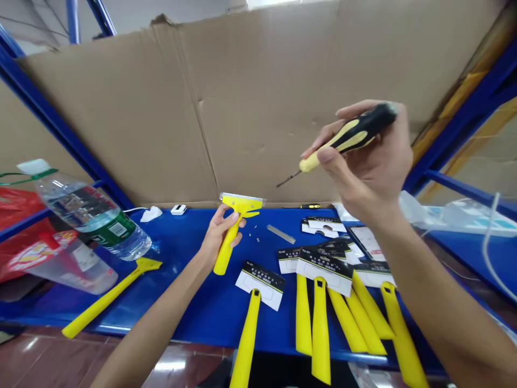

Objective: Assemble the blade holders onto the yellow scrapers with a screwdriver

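Note:
My left hand (pixel 220 237) grips the handle of a short yellow scraper (pixel 234 226), its metal-bladed head pointing up and away over the blue table (pixel 189 302). My right hand (pixel 363 161) is raised above the table and holds a black-and-yellow screwdriver (pixel 347 137), its thin tip pointing left and down toward the scraper head, still apart from it. Two tiny screws (pixel 254 236) and a loose metal blade (pixel 280 234) lie on the table just right of the scraper.
Several long yellow scrapers with black-and-white card sleeves (pixel 323 302) lie along the front edge. One bare yellow scraper (pixel 109 296) lies at left beside a plastic water bottle (pixel 89 213). A second screwdriver (pixel 302 206) rests by the cardboard back wall (pixel 242 97). White packaging (pixel 452 215) sits right.

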Motion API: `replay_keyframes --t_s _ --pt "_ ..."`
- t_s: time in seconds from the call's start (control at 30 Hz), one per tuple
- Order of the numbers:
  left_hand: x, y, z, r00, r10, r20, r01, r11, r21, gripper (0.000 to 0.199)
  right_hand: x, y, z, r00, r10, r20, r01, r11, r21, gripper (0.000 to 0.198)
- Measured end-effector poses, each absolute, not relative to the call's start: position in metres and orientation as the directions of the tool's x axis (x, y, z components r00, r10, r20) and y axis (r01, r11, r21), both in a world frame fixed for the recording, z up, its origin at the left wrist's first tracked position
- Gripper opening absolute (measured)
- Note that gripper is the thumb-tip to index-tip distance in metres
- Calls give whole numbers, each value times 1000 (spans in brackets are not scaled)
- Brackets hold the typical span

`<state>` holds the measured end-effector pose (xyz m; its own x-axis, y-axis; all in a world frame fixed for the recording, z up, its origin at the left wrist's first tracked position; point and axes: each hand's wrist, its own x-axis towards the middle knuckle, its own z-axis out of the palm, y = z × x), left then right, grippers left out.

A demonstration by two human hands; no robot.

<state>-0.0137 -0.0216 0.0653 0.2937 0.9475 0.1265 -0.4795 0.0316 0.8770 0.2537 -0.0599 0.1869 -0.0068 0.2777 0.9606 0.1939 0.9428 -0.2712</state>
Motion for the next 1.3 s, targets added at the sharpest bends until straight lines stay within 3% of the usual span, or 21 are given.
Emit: replay_keyframes --t_s 0.07,0.23,0.4,0.47,0.53,0.57,0.73,0.87,0.93,1.13,1.3 --pt "-15 -23 67 293 944 152 -479 8 878 59 261 -62 191 -13 262 965 220 942 -253 37" --pt "-20 -27 69 319 925 207 -375 -77 924 57 273 -62 188 -47 387 921 300 885 -357 30" --pt "-28 -40 75 300 918 259 -216 -199 956 52 289 -42 176 -155 590 792 707 627 -328 26" --pt "-33 -47 77 258 929 265 -209 -214 954 52 298 -25 167 -216 778 590 844 453 -288 24" --pt "-36 -51 77 220 940 262 -214 -215 953 51 310 -5 156 -242 946 218 944 281 -173 28" --pt "-37 -52 76 204 943 261 -217 -217 952 50 316 5 148 -247 965 89 954 259 -153 30" --pt "-33 -45 73 160 953 258 -240 -216 946 41 347 40 112 -159 942 -296 986 137 -96 56" --pt "-19 -32 72 142 953 266 -291 -217 932 39 359 48 93 -71 896 -438 997 51 -59 100" --pt "-11 -26 71 129 956 262 -319 -210 924 42 360 50 88 -58 880 -472 998 40 -49 111" --pt "-5 -20 59 160 963 215 -303 -160 940 40 357 54 82 -53 854 -518 998 38 -40 106" --pt "-8 -19 53 131 975 181 -290 -136 947 38 354 55 85 -75 878 -473 997 56 -55 98"
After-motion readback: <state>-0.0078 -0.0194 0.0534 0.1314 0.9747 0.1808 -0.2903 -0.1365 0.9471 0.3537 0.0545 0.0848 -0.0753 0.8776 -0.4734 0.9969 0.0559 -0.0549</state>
